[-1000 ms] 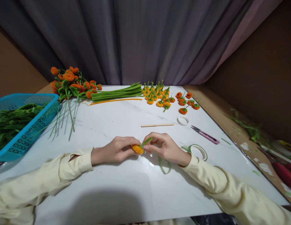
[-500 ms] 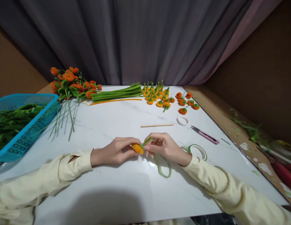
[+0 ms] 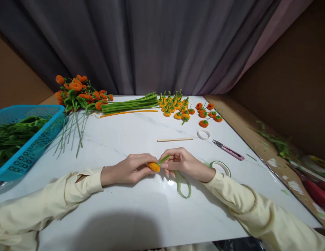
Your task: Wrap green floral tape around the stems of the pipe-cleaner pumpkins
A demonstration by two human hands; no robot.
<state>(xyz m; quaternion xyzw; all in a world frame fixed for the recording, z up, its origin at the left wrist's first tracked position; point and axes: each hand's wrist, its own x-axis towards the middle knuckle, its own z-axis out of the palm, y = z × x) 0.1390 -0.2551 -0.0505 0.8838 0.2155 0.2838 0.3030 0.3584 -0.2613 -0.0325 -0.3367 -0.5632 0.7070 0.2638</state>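
Observation:
My left hand (image 3: 128, 169) pinches a small orange pipe-cleaner pumpkin (image 3: 154, 167) near the middle of the white table (image 3: 141, 212). My right hand (image 3: 183, 162) pinches the pumpkin's green stem (image 3: 164, 159) right beside it. A strip of green tape (image 3: 182, 184) loops out from under my right fingers onto the table. The green tape roll (image 3: 221, 166) lies just right of my right wrist. Both forearms in cream sleeves rest on the table.
Several loose orange pumpkins (image 3: 178, 108) and a bundle of green stems (image 3: 131, 103) lie at the back. Finished flowers (image 3: 77, 92) lie back left beside a blue basket (image 3: 28, 148) of green leaves. A wooden stick (image 3: 175, 139), white tape roll (image 3: 203, 134) and pink scissors (image 3: 229, 150) lie behind my hands.
The green tape loop under my right hand has lengthened and shifted slightly. My right fingers have turned a little on the stem. The hands stay in place.

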